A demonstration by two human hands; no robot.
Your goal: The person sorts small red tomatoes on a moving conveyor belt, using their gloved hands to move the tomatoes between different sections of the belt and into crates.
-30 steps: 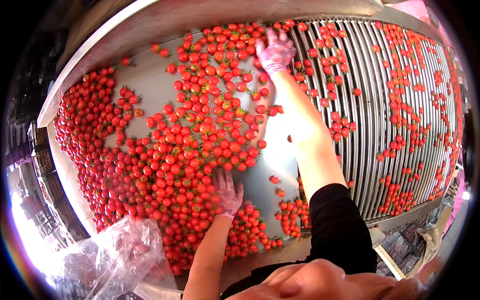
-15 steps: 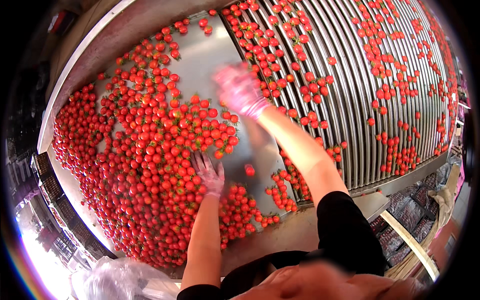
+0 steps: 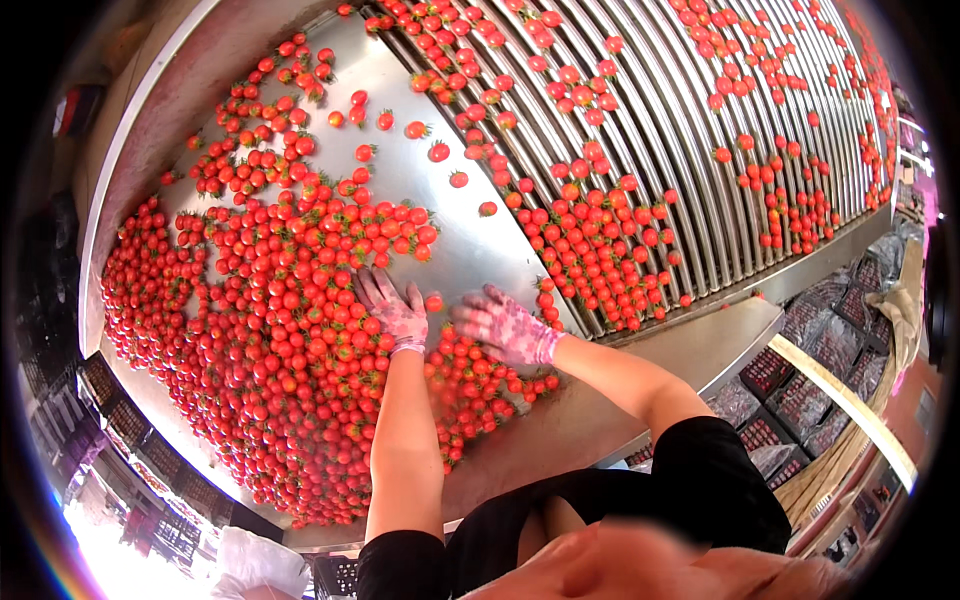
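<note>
A big heap of cherry tomatoes [image 3: 290, 330], red with green stems, covers the left of a metal tray [image 3: 470, 235]. My left hand [image 3: 393, 308], in a pink patterned glove, rests on the right edge of the heap with its fingers spread. Just right of it, my right hand [image 3: 508, 328], gloved alike, lies palm down with fingers stretched out over tomatoes at the near side of the tray. One loose tomato [image 3: 433, 302] sits between the two hands. Neither hand grips anything.
Right of the tray runs a bed of metal rollers [image 3: 680, 150] carrying scattered tomatoes, with a dense cluster [image 3: 600, 235] at its near left. A raised metal wall [image 3: 130, 170] borders the tray's left. Beyond the near right edge stand dark crates [image 3: 800, 380] of tomatoes.
My right hand has come down and nearer, from the rollers' edge to beside my left hand. More tomatoes are now bunched on the near rollers. The whole view has shifted slightly.
</note>
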